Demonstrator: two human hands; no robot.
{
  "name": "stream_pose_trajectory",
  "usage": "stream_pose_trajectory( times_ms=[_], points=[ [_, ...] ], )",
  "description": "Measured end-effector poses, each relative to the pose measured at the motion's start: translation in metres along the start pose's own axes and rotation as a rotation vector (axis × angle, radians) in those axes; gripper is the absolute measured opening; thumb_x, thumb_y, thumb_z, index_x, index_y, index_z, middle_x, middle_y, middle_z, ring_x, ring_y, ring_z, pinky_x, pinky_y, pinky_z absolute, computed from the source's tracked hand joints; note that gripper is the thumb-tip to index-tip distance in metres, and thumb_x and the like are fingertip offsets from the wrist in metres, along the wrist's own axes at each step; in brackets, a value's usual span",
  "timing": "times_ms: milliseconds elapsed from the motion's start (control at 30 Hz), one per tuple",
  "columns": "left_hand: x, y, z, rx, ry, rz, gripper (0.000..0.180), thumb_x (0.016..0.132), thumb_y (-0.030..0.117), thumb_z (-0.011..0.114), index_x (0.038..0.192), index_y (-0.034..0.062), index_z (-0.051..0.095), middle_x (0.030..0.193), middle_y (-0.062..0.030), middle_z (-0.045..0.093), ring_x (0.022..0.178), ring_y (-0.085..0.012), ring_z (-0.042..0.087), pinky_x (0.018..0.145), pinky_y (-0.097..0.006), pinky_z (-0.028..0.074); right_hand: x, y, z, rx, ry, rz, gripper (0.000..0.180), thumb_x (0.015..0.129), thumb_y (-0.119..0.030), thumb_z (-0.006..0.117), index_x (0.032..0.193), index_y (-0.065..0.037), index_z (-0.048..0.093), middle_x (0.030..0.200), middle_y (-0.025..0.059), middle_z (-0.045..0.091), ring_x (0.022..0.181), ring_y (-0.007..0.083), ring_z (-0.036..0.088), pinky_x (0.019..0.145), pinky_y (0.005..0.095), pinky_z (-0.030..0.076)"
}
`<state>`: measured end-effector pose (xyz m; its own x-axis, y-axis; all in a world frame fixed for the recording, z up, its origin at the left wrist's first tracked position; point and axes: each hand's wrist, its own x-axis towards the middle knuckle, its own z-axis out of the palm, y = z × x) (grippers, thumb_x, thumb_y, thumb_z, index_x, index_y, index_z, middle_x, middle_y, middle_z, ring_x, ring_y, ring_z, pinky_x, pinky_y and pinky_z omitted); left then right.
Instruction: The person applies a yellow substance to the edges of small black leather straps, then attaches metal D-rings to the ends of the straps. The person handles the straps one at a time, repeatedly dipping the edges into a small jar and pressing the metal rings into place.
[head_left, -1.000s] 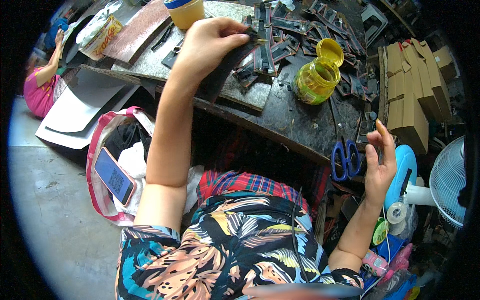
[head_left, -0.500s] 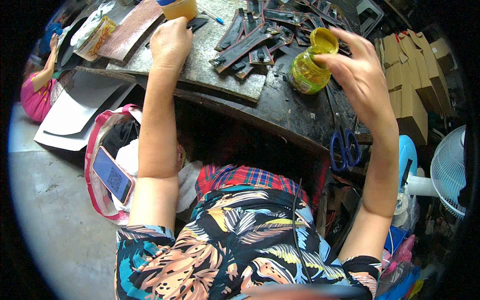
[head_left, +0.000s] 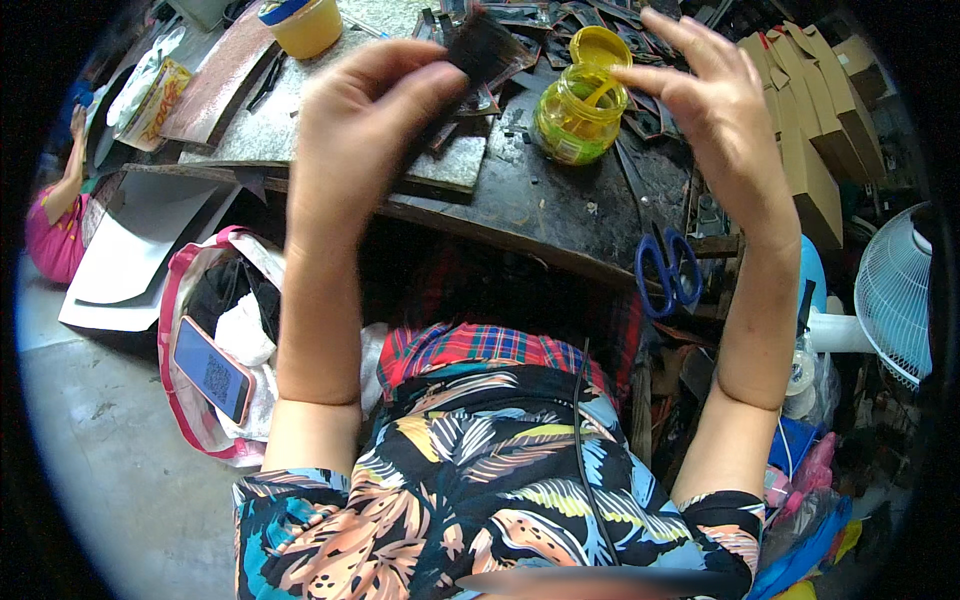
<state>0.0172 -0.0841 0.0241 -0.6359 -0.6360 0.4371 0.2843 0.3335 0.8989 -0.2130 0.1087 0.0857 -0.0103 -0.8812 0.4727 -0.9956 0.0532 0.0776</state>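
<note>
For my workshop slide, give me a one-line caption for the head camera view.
Left hand holds a dark strip over the workbench; right hand hovers by an open yellow jar.

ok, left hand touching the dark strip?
Touching. The head view shows the left hand pinching the dark strip between thumb and fingertips, raised above the workbench.

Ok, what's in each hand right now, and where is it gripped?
The left hand pinches a dark flat strip at its lower end, between thumb and fingers. The right hand holds nothing; its fingers are spread, next to the open yellow jar.
</note>
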Motion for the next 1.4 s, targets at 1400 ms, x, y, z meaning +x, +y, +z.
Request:
stream_pose_trajectory(
  times_ms=[1400],
  points=[
    [-0.049, -0.002, 0.066, -0.397, -0.375, -0.442, 0.02, 0.092, 0.011, 0.069, 0.106, -0.004, 0.069, 0.091, -0.0032, 0.07, 0.081, -0.0058, 0.063, 0.073, -0.021, 0.052, -0.087, -0.086, 0.045, 1.456, 0.044, 0.46, 0.101, 0.095, -0.077, 0.01, 0.135, 0.003, 0.057, 0.154, 0.0186, 0.04, 0.147, 0.0287, 0.028, 0.122, 0.0426, 0.011]
  ],
)
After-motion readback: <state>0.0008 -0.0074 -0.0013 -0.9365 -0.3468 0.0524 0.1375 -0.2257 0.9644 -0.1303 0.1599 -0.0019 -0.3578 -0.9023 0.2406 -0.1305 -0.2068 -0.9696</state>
